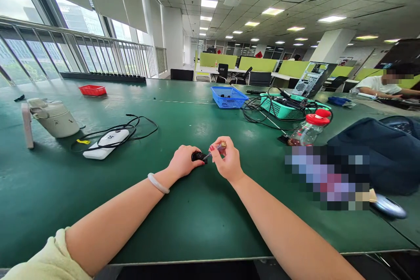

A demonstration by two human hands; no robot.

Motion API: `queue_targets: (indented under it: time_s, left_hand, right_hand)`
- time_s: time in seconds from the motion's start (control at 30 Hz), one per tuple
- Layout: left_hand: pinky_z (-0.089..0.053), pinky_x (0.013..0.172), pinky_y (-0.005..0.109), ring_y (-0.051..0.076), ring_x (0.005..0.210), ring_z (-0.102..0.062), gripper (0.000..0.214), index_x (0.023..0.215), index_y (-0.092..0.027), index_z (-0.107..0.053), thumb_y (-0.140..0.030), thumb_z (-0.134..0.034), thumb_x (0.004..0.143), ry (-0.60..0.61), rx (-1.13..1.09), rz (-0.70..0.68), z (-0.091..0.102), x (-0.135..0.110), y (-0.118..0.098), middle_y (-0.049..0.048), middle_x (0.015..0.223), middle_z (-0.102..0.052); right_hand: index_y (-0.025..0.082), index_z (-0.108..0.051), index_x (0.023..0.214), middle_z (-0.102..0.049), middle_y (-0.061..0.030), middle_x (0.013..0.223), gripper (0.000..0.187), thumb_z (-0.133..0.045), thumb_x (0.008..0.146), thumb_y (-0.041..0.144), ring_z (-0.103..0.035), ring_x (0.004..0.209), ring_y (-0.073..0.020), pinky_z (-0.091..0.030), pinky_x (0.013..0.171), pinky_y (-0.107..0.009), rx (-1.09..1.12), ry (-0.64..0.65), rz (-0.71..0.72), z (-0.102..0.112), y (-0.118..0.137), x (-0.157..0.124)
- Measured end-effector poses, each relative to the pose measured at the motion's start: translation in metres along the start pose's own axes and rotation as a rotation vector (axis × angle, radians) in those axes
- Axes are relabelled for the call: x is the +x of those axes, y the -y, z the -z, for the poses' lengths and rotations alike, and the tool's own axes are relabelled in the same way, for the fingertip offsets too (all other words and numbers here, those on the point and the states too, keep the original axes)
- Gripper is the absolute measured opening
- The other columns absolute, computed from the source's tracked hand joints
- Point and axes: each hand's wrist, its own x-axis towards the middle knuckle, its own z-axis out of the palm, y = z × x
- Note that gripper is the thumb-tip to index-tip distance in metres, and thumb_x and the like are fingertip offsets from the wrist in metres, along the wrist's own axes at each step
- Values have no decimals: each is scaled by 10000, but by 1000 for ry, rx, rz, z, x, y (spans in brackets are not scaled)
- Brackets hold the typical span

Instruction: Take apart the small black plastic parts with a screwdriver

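Note:
On the green table, my left hand [184, 160] is closed round a small black part [198, 156] that rests on the surface. What kind of part it is cannot be made out. A screwdriver [222, 145] with a see-through handle is gripped in the fingers of my right hand [227, 160]. Its thin metal shaft slants down to the left, and its tip meets or nearly meets the black part. The fingers of my left hand hide some of that part.
At left are a power bank [106, 145] with a black cable and a cream jug [54, 118]. Farther back sit a red tray [92, 90] and a blue basket [229, 97]. Rightward are a green basket [282, 110] of cables, a red-lidded jar [308, 129], a dark bag [377, 153] and a seated person [380, 85].

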Motion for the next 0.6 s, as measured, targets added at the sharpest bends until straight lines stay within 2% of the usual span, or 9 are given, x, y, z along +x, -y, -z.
queue_targets:
  time_s: [0.13,0.33,0.47,0.6]
  left_hand:
    - [-524,951,438,296,1058,-638,358,1098,-238,-742,-457,-753,814,2,-3,-3,0,-1,-1,71,1068,-759]
    - [-495,1024,453,307,1120,-616,354,1132,-225,-740,-390,-760,819,30,-21,-2,4,-2,-5,73,1142,-757]
    - [-476,1062,451,303,1146,-606,348,1144,-228,-742,-376,-748,829,38,-39,-44,4,-3,-4,67,1157,-762]
    - [-481,1062,456,313,1190,-600,418,1231,-234,-720,-411,-708,853,19,-30,-44,5,-4,-3,89,1194,-753]
  right_hand:
    - [256,-495,906,-659,8,724,193,-529,955,440,-585,509,-123,-517,541,-272,-20,16,27,-1,-1,-1]
    - [252,-492,945,-693,-12,782,184,-500,978,433,-614,515,-125,-525,525,-271,3,-69,49,1,-2,-1]
    - [252,-474,988,-707,-19,841,229,-515,975,477,-649,549,-126,-543,530,-265,33,-104,-18,0,-6,1]
    - [253,-459,1010,-683,13,807,301,-589,932,512,-648,518,-122,-564,532,-270,97,-112,-104,-1,-11,5]
